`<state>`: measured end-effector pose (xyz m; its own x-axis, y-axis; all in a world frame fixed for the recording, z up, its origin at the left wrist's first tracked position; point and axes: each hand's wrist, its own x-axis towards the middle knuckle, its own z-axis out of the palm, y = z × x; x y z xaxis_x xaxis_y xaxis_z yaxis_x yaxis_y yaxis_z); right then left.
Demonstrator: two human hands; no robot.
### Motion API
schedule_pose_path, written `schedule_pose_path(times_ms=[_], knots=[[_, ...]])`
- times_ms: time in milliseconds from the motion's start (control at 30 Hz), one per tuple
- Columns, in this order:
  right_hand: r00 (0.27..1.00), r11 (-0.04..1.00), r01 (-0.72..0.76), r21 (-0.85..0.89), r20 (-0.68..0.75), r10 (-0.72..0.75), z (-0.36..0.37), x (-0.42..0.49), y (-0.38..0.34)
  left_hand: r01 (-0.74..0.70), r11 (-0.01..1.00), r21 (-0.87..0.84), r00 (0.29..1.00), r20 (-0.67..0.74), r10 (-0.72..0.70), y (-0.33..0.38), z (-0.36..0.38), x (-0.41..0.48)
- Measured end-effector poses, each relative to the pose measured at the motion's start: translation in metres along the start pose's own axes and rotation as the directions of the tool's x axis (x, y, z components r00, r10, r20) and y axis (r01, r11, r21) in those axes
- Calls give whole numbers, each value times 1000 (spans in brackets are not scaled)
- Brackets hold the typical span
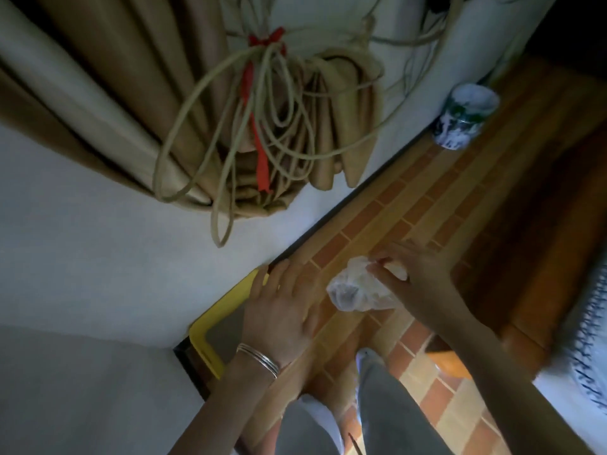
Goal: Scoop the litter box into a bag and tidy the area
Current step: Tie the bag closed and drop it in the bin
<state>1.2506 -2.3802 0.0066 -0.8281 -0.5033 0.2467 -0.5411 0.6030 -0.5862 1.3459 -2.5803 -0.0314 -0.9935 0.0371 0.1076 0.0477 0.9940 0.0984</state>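
Note:
A yellow-rimmed litter box (pixel 210 326) stands on the brick-patterned floor against the white wall, with grey litter inside. My left hand (pixel 279 307), with bangles on the wrist, hovers over the box's right edge with fingers spread straight. My right hand (pixel 414 277) pinches a crumpled clear plastic bag (pixel 354 290) that hangs just above the floor to the right of the box.
A tan curtain (pixel 98 103) with a bundle of cord (pixel 262 133) and red ribbon hangs above on the wall. A blue-and-white cup (pixel 466 116) stands on the floor by the wall. A patterned cloth (pixel 591 349) lies at the right edge. My grey-trousered legs (pixel 377 405) are below.

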Motion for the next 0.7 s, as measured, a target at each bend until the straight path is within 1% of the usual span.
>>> schedule_pose_path(times_ms=[100,167,333,400,567,700], knots=[[996,996,-86,-4,-40,86,-20,-6,17,-78,997,7,995,57,78,20,2,21],[989,990,-139,-13,-44,138,-30,-7,30,-122,992,22,990,69,120,31,4,39],[974,978,-208,-25,-92,205,-57,-5,69,-234,972,-18,972,-22,233,60,5,96],[969,972,-230,-39,-98,225,-72,-1,88,-276,961,-5,959,-67,275,77,3,124],[947,948,-308,-72,-115,299,-117,16,143,-344,939,12,936,-82,344,125,11,196],[938,940,-338,-47,-99,332,-159,36,194,-365,931,9,926,-100,364,169,23,261]])
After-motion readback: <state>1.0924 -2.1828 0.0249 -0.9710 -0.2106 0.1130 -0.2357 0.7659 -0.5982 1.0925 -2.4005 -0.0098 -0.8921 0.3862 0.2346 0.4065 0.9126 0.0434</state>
